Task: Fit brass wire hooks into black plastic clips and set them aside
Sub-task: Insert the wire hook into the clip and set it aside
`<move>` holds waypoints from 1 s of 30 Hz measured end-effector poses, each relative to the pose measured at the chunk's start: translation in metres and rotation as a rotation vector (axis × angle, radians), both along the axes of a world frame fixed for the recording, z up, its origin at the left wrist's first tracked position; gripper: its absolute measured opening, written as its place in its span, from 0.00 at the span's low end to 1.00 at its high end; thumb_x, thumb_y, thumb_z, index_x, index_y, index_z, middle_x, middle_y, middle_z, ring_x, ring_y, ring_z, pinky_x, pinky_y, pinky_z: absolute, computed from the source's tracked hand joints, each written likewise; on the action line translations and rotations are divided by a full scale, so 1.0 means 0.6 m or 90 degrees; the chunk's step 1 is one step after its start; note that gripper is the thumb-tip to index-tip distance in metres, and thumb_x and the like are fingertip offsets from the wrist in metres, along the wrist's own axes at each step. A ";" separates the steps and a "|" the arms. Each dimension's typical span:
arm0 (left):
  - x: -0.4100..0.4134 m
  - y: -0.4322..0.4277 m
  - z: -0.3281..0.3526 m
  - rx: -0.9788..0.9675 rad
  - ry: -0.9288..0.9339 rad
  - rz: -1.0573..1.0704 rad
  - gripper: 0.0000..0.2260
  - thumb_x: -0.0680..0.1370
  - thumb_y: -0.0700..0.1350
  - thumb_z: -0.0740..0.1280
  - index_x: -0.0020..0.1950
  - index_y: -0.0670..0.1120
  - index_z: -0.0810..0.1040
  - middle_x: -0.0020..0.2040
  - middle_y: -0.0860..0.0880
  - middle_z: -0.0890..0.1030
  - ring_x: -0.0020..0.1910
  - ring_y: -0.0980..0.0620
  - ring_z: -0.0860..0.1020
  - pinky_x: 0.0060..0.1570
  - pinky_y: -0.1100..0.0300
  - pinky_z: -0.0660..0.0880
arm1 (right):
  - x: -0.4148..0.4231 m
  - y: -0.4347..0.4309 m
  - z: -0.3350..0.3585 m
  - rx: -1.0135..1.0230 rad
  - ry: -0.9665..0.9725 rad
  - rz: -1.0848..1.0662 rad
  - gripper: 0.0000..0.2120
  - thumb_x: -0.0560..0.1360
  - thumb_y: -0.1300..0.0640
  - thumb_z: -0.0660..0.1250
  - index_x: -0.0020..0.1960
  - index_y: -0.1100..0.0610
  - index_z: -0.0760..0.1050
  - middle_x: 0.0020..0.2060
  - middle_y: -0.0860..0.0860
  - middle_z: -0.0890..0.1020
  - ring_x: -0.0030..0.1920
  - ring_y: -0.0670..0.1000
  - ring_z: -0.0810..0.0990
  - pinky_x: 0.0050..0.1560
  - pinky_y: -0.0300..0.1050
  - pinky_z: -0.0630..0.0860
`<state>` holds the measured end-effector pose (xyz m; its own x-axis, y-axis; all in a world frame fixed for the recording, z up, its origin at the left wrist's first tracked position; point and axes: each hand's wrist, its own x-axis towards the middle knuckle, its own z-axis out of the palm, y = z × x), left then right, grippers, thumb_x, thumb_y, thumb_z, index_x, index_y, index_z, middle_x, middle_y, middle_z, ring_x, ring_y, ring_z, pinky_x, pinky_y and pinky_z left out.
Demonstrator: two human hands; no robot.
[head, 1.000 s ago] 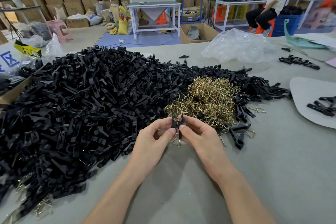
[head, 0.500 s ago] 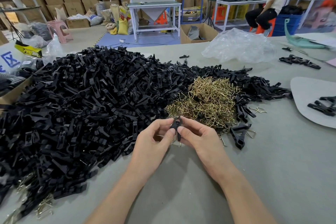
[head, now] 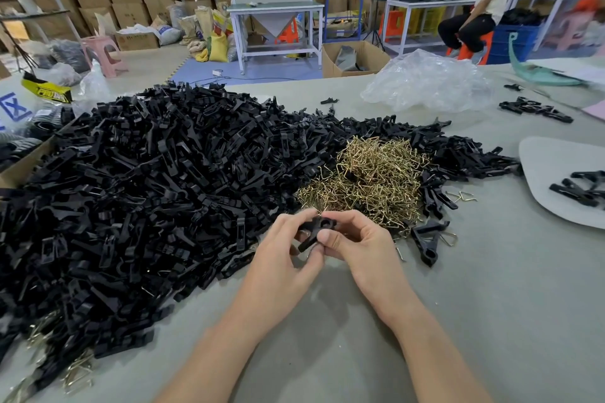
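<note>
Both hands meet over the grey table (head: pixel 491 304) on one black clip (head: pixel 316 231): left hand (head: pixel 288 258) has fingers curled round its lower end, right hand (head: pixel 357 242) pinches its upper end, thumb pressed on the side. Clip is held off the table, tilted, round hole facing up; can't tell whether a hook is already seated in it. Just behind the hands, brass hook pile (head: pixel 366 180), tangled. Left of it and wrapping behind it, big heap of black clips (head: pixel 147 180) running to the table's left edge. Right of the right hand, an assembled clip (head: pixel 425 239) lies on the table, a wire loop showing beside it. Far right, grey board (head: pixel 550 167) with a few clips on it. Crumpled clear plastic bag (head: pixel 425 82) at the table's far side. Seated person (head: pixel 481 6) in the background by the shelves.
</note>
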<state>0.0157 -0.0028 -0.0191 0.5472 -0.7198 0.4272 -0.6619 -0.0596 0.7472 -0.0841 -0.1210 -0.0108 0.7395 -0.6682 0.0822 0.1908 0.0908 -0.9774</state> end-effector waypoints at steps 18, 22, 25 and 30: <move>0.012 -0.015 -0.001 0.289 -0.246 0.112 0.12 0.80 0.57 0.63 0.59 0.56 0.80 0.54 0.54 0.74 0.56 0.51 0.72 0.57 0.56 0.67 | -0.015 -0.039 0.003 0.221 -0.149 -0.178 0.12 0.71 0.61 0.72 0.55 0.58 0.78 0.40 0.49 0.87 0.42 0.46 0.85 0.47 0.36 0.81; 0.020 -0.011 0.001 0.301 -0.203 0.088 0.07 0.81 0.56 0.62 0.56 0.57 0.77 0.54 0.57 0.72 0.57 0.54 0.69 0.60 0.58 0.65 | -0.010 -0.038 0.002 0.220 -0.156 -0.173 0.14 0.69 0.58 0.73 0.54 0.57 0.79 0.40 0.50 0.87 0.42 0.46 0.85 0.46 0.34 0.80; 0.020 -0.012 0.000 0.308 -0.190 0.083 0.10 0.82 0.55 0.61 0.63 0.58 0.74 0.54 0.58 0.72 0.58 0.55 0.69 0.61 0.59 0.64 | -0.007 -0.041 -0.002 0.222 -0.154 -0.175 0.10 0.73 0.62 0.72 0.54 0.58 0.78 0.40 0.49 0.87 0.42 0.46 0.85 0.45 0.34 0.80; 0.007 -0.037 0.000 0.253 -0.221 0.130 0.13 0.82 0.57 0.60 0.64 0.57 0.76 0.56 0.56 0.76 0.57 0.53 0.72 0.58 0.57 0.66 | -0.005 -0.042 -0.002 0.227 -0.164 -0.178 0.10 0.73 0.61 0.72 0.55 0.58 0.78 0.40 0.49 0.87 0.42 0.46 0.85 0.45 0.34 0.80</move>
<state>0.0201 -0.0250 -0.0190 0.5679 -0.7562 0.3250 -0.8104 -0.4445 0.3817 -0.0870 -0.1460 -0.0118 0.5142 -0.8571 -0.0310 0.4860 0.3209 -0.8129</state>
